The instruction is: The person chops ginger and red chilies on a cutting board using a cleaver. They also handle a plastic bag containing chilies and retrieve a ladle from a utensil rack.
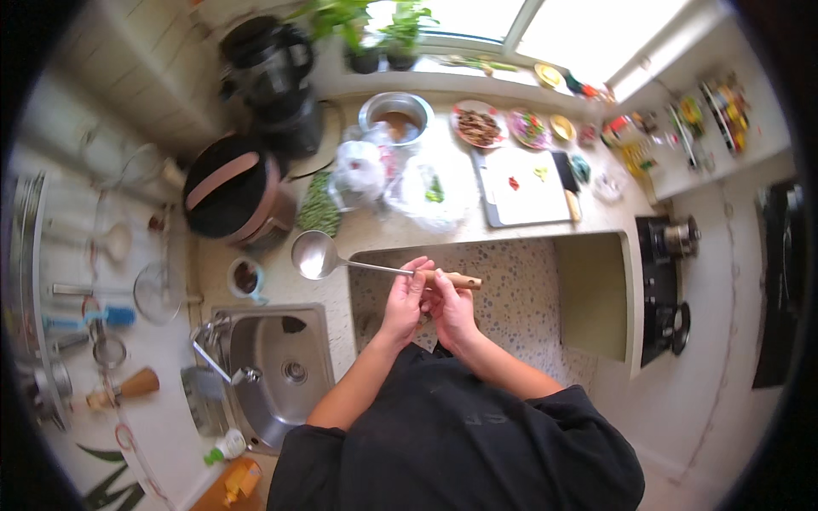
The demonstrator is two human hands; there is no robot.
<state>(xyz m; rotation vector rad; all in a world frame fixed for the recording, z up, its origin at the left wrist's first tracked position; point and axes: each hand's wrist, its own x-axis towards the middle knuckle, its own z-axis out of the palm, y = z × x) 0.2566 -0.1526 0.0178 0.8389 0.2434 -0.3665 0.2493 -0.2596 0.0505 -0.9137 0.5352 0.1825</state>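
A steel ladle with a wooden handle [457, 280] is held level in front of my body, above the floor. My left hand [404, 300] grips it where the metal shaft meets the wood. Close beside it, my right hand [454, 306] has its thumb and fingers on the wooden grip. The ladle's round bowl [314, 255] points left, over the counter edge near the sink. The end of the handle sticks out to the right past my right hand. Some fingers are hidden behind the handle and the palms.
To the left is a steel sink [323, 342] with a faucet [217, 361]. Along the counter stand a rice cooker [233, 188], a metal pot [397, 102], plastic bags [361, 169], a white cutting board [524, 201] with a cleaver [567, 179], and plates of cut food [478, 124]. A gas stove [658, 281] is at right.
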